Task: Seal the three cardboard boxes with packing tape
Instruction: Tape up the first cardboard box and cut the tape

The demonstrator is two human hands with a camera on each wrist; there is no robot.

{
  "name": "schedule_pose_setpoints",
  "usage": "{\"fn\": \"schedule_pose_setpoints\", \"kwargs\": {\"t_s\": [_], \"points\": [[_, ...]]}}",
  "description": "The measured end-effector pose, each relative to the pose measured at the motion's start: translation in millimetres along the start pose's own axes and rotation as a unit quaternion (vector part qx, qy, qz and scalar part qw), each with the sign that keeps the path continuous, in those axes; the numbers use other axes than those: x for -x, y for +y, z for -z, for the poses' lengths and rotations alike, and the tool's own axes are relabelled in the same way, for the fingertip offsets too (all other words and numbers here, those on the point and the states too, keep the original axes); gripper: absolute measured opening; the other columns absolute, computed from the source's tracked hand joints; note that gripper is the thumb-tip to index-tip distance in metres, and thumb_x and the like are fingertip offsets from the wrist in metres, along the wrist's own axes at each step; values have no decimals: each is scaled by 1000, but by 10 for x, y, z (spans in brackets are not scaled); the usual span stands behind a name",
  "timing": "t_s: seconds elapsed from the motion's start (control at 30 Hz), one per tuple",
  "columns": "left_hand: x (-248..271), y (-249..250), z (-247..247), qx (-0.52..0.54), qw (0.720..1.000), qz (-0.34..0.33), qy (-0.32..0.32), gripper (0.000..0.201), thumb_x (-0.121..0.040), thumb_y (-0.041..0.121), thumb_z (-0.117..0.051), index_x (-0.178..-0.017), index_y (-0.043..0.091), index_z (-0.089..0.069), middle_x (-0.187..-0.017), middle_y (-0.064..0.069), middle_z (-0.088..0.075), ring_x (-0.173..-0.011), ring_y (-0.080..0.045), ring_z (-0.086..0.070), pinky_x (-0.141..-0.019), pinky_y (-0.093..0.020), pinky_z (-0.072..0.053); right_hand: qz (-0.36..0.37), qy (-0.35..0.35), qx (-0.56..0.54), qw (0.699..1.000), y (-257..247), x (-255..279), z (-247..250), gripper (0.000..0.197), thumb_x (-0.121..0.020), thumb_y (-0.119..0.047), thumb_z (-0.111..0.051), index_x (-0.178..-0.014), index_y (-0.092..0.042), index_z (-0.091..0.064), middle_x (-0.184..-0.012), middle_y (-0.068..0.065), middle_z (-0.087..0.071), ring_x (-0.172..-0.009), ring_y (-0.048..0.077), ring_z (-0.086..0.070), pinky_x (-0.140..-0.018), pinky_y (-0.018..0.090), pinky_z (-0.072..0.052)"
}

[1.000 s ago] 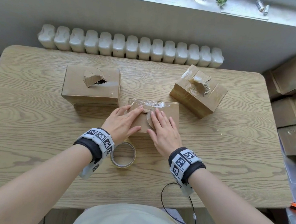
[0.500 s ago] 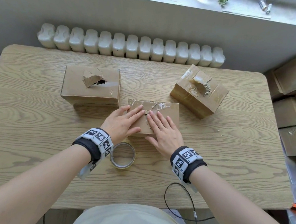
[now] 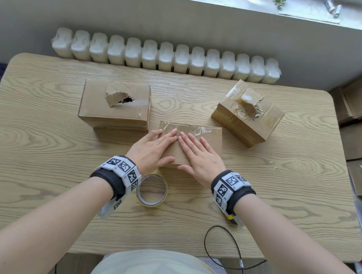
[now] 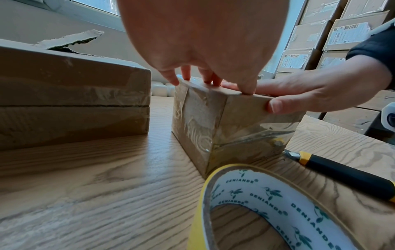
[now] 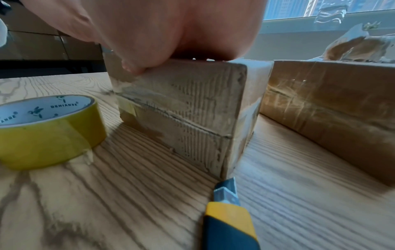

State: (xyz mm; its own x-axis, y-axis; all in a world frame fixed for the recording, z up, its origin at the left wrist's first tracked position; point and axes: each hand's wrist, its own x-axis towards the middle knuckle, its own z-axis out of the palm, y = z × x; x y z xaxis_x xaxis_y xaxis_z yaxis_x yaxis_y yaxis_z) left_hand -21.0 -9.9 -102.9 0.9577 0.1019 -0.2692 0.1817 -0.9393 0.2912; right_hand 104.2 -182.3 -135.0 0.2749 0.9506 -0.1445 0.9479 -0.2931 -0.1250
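Note:
A small cardboard box (image 3: 211, 138) stands mid-table with crinkled clear tape along its far top edge. My left hand (image 3: 154, 149) and right hand (image 3: 198, 152) lie flat on its top, fingers straight and pressing, fingertips meeting near the middle. In the left wrist view the right thumb (image 4: 275, 105) rests on the box's near face (image 4: 245, 128). A larger box (image 3: 114, 107) with a torn hole on top sits at the left. A third box (image 3: 249, 115), taped and crumpled on top, stands turned at the right. A roll of tape (image 3: 152, 190) lies near my left wrist.
A yellow and black utility knife (image 4: 346, 175) lies on the wooden table (image 3: 47, 160) under my right wrist. A white radiator (image 3: 166, 55) runs behind the table. Stacked cardboard boxes (image 3: 358, 130) stand off the right edge. A black cable (image 3: 222, 245) hangs over the near edge.
Both hands have slid a little forward over the small box's top, and the raised torn flap between them now lies pressed flat under the fingers.

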Motion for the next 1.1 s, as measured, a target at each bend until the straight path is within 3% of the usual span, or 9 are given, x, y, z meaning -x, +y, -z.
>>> {"fn": "schedule_pose_setpoints", "kwargs": {"t_s": [0.2,0.4,0.53,0.7,0.8,0.87,0.97,1.03,1.1], "points": [[25,7,7,-12,1000,-4,0,80,-80,65,-29,-148,23,-19,-157,13,-7,-143,-18,-11,-111,-19,0,12,58,-15,998,-86,88,-51,65,-92,-46,-31,-147,-12,-29,-153,2,-32,-140,18,-31,-114,36,-19],[29,55,-15,-27,1000,11,-5,75,-88,62,-34,-149,23,-13,-157,13,-3,-145,-18,-6,-114,-24,0,-10,56,-14,998,-147,113,-28,59,-91,-38,-34,-144,-12,-36,-149,2,-40,-136,16,-40,-111,34,-32],[55,56,-37,-23,1000,12,-3,74,-90,59,-34,-150,22,-11,-158,11,-2,-145,-17,-3,-117,-27,-4,1,122,-9,992,-226,255,-91,49,-91,-16,-55,-138,-5,-46,-143,9,-47,-132,20,-46,-110,33,-34],[154,62,-144,45,999,20,9,71,-92,54,-38,-150,23,-12,-158,10,-3,-146,-14,3,-118,-29,-11,-7,95,-48,994,-321,374,63,73,-87,-31,-62,-146,-4,-30,-154,10,-27,-142,19,-27,-116,35,-24],[348,61,-226,59,997,-1,54,74,-88,59,-31,-148,16,-24,-157,2,-17,-145,-15,-10,-118,-29,-15,-53,22,-76,995,-340,186,170,83,-90,-47,-52,-152,-12,-9,-160,3,-3,-147,15,-3,-120,33,-6],[519,55,-302,40,992,-32,116,66,-89,51,-37,-140,9,-41,-149,-9,-36,-139,-21,-31,-114,-32,-26,-61,-19,-64,996,-351,89,170,86,-91,-53,-47,-152,-15,-1,-159,0,6,-147,14,5,-120,32,1],[742,67,-475,12,979,-62,195,40,-90,38,-48,-107,6,-65,-113,-13,-62,-105,-28,-58,-90,-38,-48,-64,-48,-42,996,-375,47,120,86,-92,-55,-44,-152,-17,4,-159,-4,10,-146,14,9,-119,34,5],[842,77,-627,-4,979,-91,180,35,-89,41,-48,-83,11,-65,-90,-6,-65,-85,-25,-61,-79,-35,-46,-72,-49,-34,996,-387,39,101,86,-91,-55,-45,-152,-18,4,-159,-5,10,-146,13,9,-119,34,6],[917,71,-786,-13,987,-111,118,39,-85,50,-49,-71,15,-62,-76,0,-62,-76,-22,-61,-84,-33,-40,-78,-53,-31,995,-394,29,103,87,-91,-54,-45,-152,-19,5,-159,-6,10,-146,13,10,-118,33,8]]}}
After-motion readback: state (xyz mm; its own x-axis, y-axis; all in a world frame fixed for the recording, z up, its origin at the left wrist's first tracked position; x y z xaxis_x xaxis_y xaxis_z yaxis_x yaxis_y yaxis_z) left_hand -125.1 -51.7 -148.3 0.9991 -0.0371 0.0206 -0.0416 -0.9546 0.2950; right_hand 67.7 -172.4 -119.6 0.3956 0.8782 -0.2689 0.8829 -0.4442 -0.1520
